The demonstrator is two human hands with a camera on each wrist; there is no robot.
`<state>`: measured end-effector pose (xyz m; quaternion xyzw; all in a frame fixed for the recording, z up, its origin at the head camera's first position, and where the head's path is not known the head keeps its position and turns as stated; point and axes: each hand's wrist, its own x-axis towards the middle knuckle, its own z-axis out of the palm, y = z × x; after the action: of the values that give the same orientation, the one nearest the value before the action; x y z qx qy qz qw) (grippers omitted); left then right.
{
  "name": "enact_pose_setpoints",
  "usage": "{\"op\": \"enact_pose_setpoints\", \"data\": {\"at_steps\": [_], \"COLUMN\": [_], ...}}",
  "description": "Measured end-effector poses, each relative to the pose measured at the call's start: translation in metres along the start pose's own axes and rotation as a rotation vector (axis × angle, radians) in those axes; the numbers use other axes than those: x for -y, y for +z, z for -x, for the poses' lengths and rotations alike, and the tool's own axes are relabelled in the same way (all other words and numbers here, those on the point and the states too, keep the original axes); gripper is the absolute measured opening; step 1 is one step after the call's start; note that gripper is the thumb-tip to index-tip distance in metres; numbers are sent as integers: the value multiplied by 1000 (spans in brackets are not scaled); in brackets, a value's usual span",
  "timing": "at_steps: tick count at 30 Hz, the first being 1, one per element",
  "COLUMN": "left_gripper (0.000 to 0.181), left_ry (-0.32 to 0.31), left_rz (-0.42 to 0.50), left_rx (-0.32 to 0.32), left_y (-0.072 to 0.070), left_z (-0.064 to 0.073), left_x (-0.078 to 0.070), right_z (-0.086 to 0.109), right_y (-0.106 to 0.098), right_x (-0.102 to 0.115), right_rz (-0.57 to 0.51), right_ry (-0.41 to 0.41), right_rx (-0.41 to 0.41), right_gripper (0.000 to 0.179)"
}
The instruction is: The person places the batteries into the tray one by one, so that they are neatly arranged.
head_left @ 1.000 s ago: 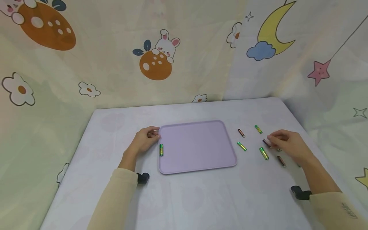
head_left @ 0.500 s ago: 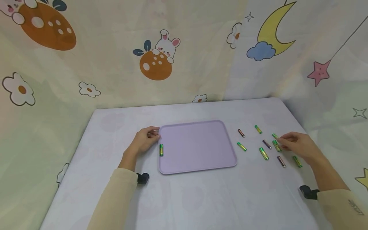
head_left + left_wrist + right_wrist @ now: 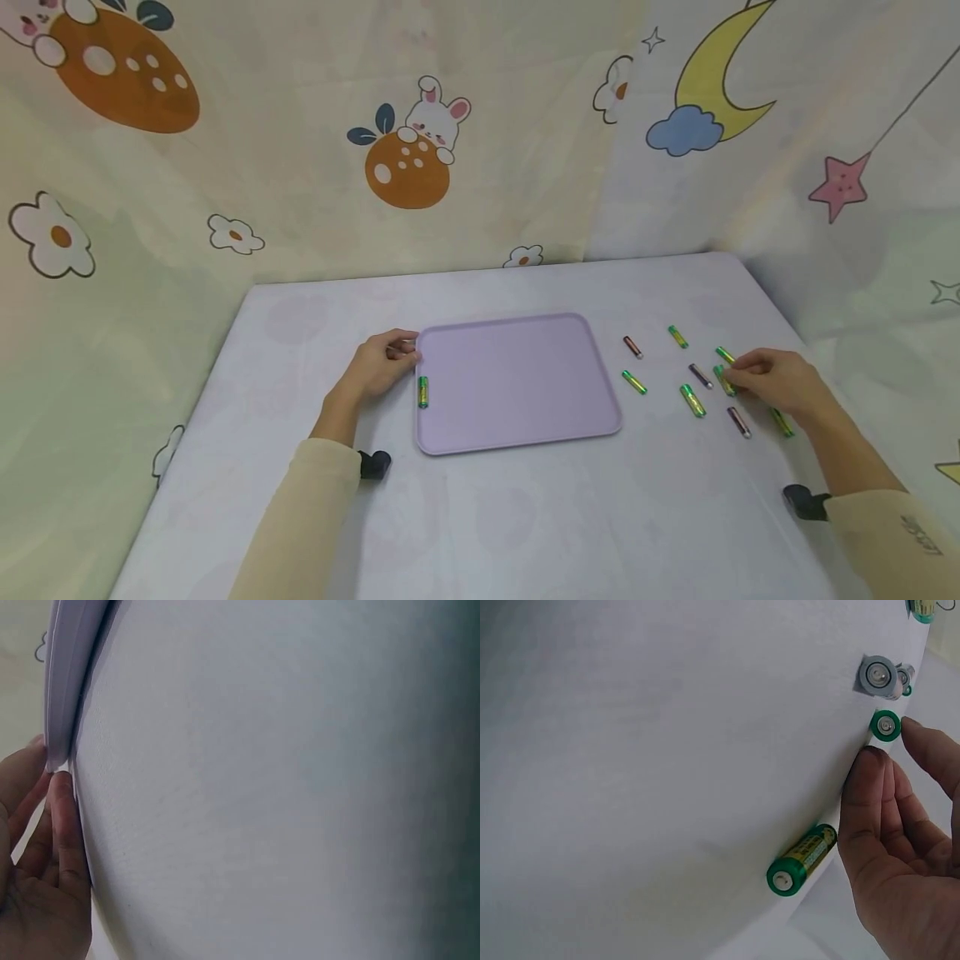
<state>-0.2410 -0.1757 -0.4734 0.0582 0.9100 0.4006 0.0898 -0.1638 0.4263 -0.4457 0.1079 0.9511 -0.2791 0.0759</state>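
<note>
In the head view, your left hand [image 3: 384, 367] is at the left edge of the tray [image 3: 517, 383], which holds one battery [image 3: 423, 392]; your right hand [image 3: 776, 383] is among other batteries [image 3: 692, 401] on the counter [image 3: 487, 517]. In the left wrist view, your fingers [image 3: 67, 832] pinch the tray's rim. In the right, they clamp a green battery [image 3: 886, 725].

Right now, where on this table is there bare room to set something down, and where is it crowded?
Bare: the lilac tray, right of its one green battery; the white cloth in front of the tray, between the sleeves. Crowded: right of the tray, with scattered batteries around the right hand.
</note>
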Motion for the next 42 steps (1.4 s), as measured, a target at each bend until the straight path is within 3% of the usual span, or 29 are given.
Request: {"op": "enact_pose_setpoints", "data": {"at_steps": [11,18,28,36,42], "left_gripper": [43,43,43,42,43], "left_ry": [-8,-11,-23,-9,-11], "left_rz": [-14,-20,-15,-79,-109], "left_rx": [-1,3,5,5,-3], "left_y": [1,3,3,3,4], "left_z": [0,-2,-2,-3,-1], "left_x": [-2,-1,-1,-5,-6], "right_z": [0,1,0,-8,-12], "right_y": [4,4,9,29,46], "right_x": [7,9,36,64,91], "right_rz": [36,25,-223,-458,-679], "right_ry": [-32,-21,-40,-65,-82], "right_rx": [42,26,110,158,254], "right_gripper": [49,53,63,59,59]}}
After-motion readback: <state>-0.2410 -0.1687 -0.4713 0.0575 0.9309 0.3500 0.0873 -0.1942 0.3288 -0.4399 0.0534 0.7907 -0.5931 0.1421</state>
